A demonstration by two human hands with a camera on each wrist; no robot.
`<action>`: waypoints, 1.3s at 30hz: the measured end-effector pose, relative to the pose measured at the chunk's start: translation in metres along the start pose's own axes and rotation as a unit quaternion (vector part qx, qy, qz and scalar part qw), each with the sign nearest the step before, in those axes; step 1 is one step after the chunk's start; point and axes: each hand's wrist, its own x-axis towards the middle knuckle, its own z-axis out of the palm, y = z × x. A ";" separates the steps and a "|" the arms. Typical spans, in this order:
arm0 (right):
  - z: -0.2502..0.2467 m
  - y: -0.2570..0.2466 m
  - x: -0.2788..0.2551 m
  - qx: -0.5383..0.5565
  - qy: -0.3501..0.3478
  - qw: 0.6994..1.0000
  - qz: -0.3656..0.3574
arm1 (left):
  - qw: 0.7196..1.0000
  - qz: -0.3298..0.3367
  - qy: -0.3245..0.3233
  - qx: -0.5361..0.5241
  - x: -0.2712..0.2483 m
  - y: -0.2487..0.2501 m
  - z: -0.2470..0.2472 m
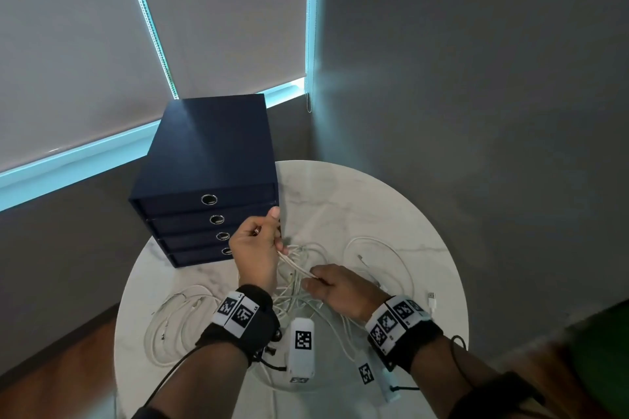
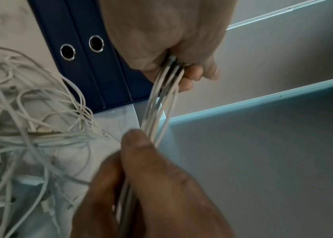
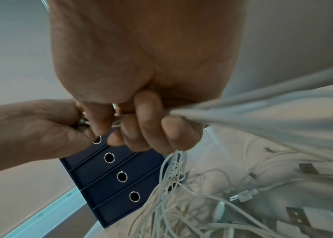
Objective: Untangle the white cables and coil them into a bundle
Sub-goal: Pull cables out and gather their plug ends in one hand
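Note:
A tangle of white cables (image 1: 299, 286) lies in the middle of the round marble table (image 1: 374, 201). My left hand (image 1: 260, 243) is raised in front of the drawer box and grips several strands (image 2: 159, 103) in its curled fingers (image 2: 192, 75). My right hand (image 1: 332, 286) sits lower and nearer to me, pinching the same strands between thumb and fingers (image 3: 151, 128). The strands (image 1: 295, 265) run taut between the two hands. From the right hand more cable trails down into the tangle (image 3: 171, 193). Loose USB plugs (image 3: 314, 167) lie beside it.
A dark blue drawer box (image 1: 207, 187) with ring pulls stands at the table's back left, close to my left hand. Separate cable loops (image 1: 177, 326) lie at the front left. A white tagged device (image 1: 301, 350) sits at the front edge. A grey wall stands behind.

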 end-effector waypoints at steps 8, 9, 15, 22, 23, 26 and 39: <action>0.010 -0.010 0.003 0.025 0.112 0.993 -0.022 | 0.988 -0.119 -0.060 -0.074 -0.007 -0.002 0.010; 0.009 -0.011 0.003 0.034 0.136 0.990 -0.028 | 0.978 -0.162 -0.088 -0.095 -0.009 -0.005 0.008; 0.012 -0.005 0.010 0.017 0.131 0.991 -0.017 | 0.962 -0.229 -0.146 -0.015 -0.022 -0.015 0.009; -0.003 0.026 -0.002 -0.061 0.107 0.991 0.042 | 0.952 -0.263 -0.079 -0.134 -0.022 -0.006 0.020; -0.009 0.037 -0.008 -0.082 0.095 0.991 0.053 | 0.949 -0.261 -0.068 -0.163 -0.019 -0.004 0.019; -0.025 0.087 -0.032 -0.141 0.049 0.984 0.096 | 0.952 -0.239 -0.051 -0.186 -0.001 0.006 0.010; -0.061 0.178 -0.106 -0.076 -0.049 0.958 0.271 | 0.948 -0.291 -0.097 -0.091 -0.002 -0.015 0.006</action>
